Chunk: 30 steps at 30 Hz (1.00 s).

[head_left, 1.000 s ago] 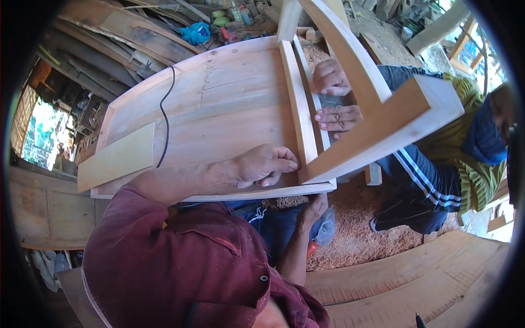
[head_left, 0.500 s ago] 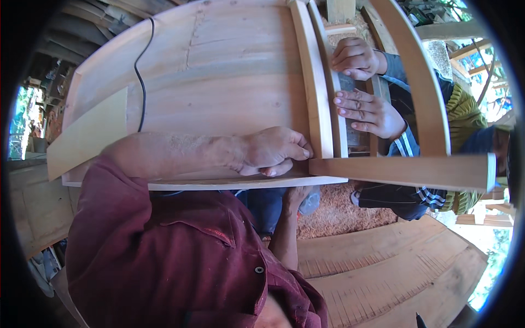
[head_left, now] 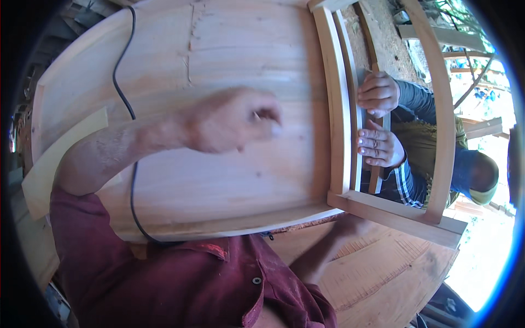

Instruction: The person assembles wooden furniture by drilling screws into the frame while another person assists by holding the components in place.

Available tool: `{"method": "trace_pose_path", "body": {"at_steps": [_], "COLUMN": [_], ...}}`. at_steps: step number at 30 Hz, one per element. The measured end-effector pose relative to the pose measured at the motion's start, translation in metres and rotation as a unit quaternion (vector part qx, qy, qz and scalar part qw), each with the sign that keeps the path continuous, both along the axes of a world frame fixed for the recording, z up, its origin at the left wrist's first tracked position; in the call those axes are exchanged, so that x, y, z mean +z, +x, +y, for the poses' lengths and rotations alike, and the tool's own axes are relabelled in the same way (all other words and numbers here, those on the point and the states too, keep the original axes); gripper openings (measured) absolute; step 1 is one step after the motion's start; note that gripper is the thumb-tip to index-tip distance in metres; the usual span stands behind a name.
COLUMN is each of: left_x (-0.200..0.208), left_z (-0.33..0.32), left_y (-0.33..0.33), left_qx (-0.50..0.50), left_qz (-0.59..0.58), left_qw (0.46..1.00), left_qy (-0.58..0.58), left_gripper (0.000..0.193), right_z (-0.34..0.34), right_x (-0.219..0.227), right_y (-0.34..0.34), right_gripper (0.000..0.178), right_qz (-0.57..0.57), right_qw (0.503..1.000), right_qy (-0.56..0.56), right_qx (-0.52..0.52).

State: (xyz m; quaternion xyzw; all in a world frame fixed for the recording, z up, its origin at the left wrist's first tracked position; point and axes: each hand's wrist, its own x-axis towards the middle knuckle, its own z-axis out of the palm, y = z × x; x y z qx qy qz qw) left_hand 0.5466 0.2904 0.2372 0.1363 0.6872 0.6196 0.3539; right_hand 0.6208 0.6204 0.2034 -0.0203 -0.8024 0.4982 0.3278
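My left hand (head_left: 235, 120), blurred by motion, hovers over a broad pale wooden panel (head_left: 229, 180) with a raised rim. Its fingers are curled, and what they hold, if anything, cannot be made out. At the panel's right end stands a wooden frame, its long upright rail (head_left: 338, 109) meeting a lower rail (head_left: 399, 210) at the near corner. My right hand (head_left: 355, 224) reaches under this corner; its fingers are hidden. Another person's two hands, one higher (head_left: 378, 94) and one lower (head_left: 381, 145), rest by the frame's inner rail (head_left: 353, 93).
A black cable (head_left: 121, 87) runs across the panel and under my left forearm. A thin pale board (head_left: 60, 158) lies at the panel's left edge. Below the frame is a wide plank (head_left: 372, 273) with rows of saw cuts. The co-worker (head_left: 432, 147) is beyond the frame.
My left hand has lifted from the panel's near right corner and moved up and left. My right hand has moved right, under the frame corner. The view has shifted too.
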Motion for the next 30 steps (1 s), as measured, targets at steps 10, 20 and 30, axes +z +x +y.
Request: {"method": "trace_pose_path", "body": {"at_steps": [10, 20, 30], "left_x": [0.151, 0.168, 0.086], "left_z": [-0.068, -0.075, -0.125], "left_y": [-0.103, -0.212, -0.223], "left_qx": [0.254, 0.217, 0.161], "left_qz": [0.523, 0.612, 0.651], "left_qw": [0.812, 0.754, 0.661], "left_qy": [-0.041, -0.094, -0.337], "left_gripper": [0.026, 0.051, 0.036], "right_z": [-0.011, -0.087, -0.128], "right_x": [0.138, 0.098, 0.065], "right_y": [-0.032, 0.040, 0.049], "right_gripper": [0.066, 0.094, 0.044], "right_qz": [0.208, 0.267, 0.334], "right_qw": [0.965, 0.946, 0.894], "right_qy": [-0.038, 0.143, 0.242], "right_qx": [-0.154, 0.112, 0.173]}}
